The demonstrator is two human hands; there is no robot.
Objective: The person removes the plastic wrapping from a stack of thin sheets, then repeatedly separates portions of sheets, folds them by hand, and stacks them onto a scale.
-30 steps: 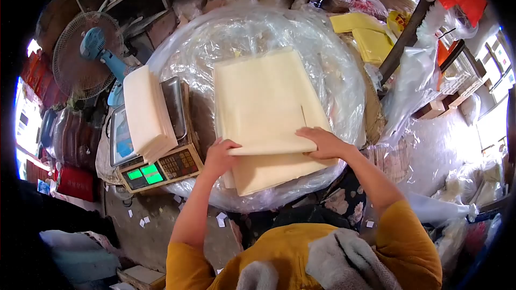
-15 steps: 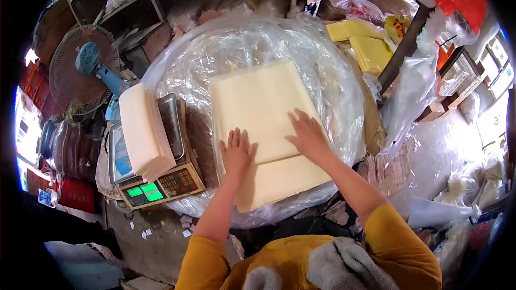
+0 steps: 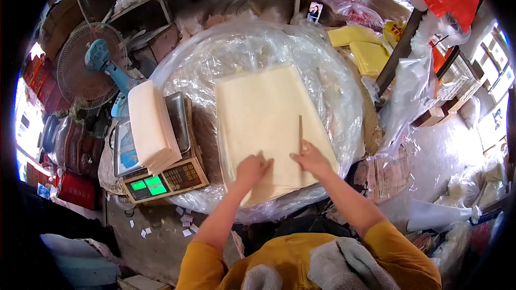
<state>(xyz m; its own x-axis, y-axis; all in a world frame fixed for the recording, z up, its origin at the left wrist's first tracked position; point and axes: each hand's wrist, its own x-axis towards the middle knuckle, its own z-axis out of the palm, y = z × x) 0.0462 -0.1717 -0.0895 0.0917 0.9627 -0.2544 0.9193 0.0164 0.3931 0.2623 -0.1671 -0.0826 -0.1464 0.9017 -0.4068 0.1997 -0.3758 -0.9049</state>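
A stack of large cream paper sheets lies on a round work surface covered in clear plastic film. My left hand rests on the lower left of the stack, fingers curled in; whatever they may pinch is hidden. Lower right on the sheets, my right hand is closed around a thin, dark, straight strip that points away from me. Its exact kind cannot be made out.
Left of the stack stands a digital scale with a folded pale bundle on its pan. A blue fan is behind it. Yellow packets lie at the back right, near a phone. Plastic bags hang on the right.
Both hands were flat and spread on the paper; now their fingers are curled. A thin strip has appeared in my right hand, which moved down. The crease across the lower sheet no longer shows.
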